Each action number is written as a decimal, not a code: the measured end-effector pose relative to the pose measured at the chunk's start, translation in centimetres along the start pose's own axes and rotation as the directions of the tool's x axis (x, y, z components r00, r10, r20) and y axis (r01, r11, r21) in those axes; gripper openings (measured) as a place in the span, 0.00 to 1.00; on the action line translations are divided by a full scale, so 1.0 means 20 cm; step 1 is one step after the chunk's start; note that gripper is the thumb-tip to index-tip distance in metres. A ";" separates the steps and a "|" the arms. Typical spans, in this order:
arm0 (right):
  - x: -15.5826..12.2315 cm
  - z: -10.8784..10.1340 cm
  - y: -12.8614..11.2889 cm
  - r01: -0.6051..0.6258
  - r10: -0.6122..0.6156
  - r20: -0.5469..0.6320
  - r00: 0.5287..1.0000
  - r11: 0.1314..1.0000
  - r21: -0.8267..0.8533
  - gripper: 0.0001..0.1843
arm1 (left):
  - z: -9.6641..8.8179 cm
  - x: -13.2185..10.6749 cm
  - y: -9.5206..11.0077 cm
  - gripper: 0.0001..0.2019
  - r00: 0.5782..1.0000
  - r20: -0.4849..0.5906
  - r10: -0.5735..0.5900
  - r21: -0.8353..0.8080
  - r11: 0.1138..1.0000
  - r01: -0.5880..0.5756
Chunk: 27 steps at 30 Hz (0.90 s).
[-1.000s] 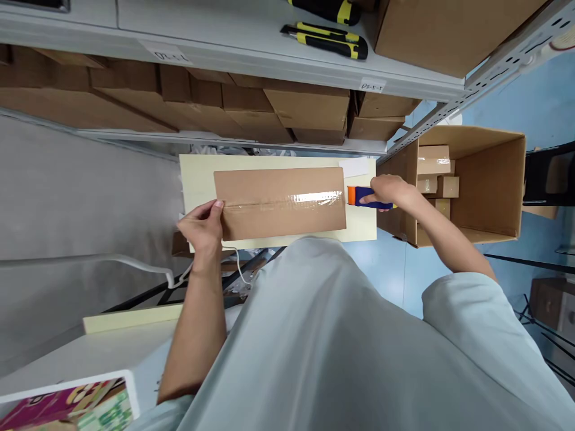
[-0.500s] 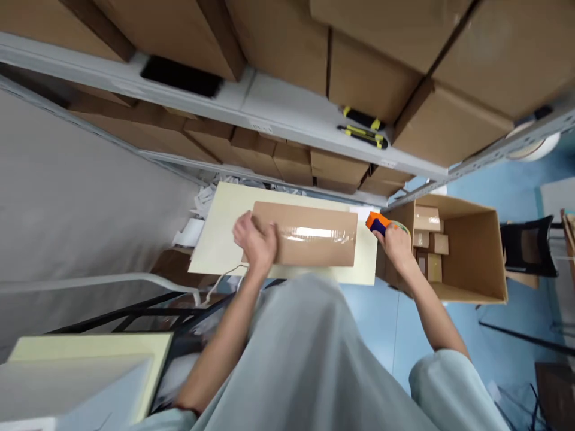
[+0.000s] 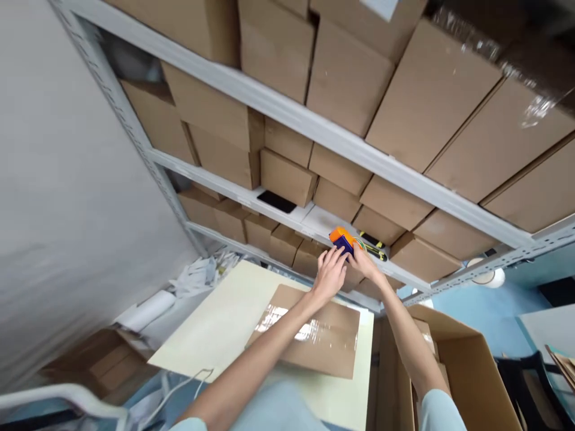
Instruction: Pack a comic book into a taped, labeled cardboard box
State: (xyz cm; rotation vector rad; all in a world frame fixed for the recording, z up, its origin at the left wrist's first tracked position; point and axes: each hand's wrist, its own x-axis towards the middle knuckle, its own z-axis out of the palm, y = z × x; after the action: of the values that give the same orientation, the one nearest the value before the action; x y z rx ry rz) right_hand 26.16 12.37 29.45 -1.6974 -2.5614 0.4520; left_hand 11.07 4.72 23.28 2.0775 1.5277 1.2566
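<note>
In my right hand (image 3: 365,262) is an orange and dark-blue tape dispenser (image 3: 342,238), raised in front of the shelf, with the tape roll's edge showing by my fingers. My left hand (image 3: 330,274) reaches up beside it, fingers apart, with its fingertips at the blue part. Whether they pinch any tape I cannot make out. Below my hands a flat brown cardboard box (image 3: 332,335) lies on a pale yellow board (image 3: 206,326), with shiny clear tape across its top. My left forearm passes over this box and hides part of it.
Shelves (image 3: 233,81) packed with cardboard boxes rise ahead. Two black-and-yellow cutters (image 3: 375,251) and a flat black object (image 3: 276,202) lie on one shelf. A large open carton (image 3: 476,383) holding smaller boxes stands right. A white roll (image 3: 150,310) is at left.
My right hand has lifted the tape dispenser from beside the board up towards the shelf. My left hand has left the cardboard box and come to the dispenser. The view has tilted up.
</note>
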 end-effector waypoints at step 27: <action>-0.73 0.92 -0.10 -0.197 0.246 -0.348 0.904 0.965 0.171 0.42 | -0.30 -1.00 -0.48 0.38 0.818 0.025 -0.574 0.138 0.813 0.566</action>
State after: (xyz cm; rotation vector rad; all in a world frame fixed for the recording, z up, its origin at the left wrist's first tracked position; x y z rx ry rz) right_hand 26.78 -5.72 14.26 -1.8312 -2.0445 0.2697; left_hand -1.00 -10.50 10.91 1.5038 2.0318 0.8682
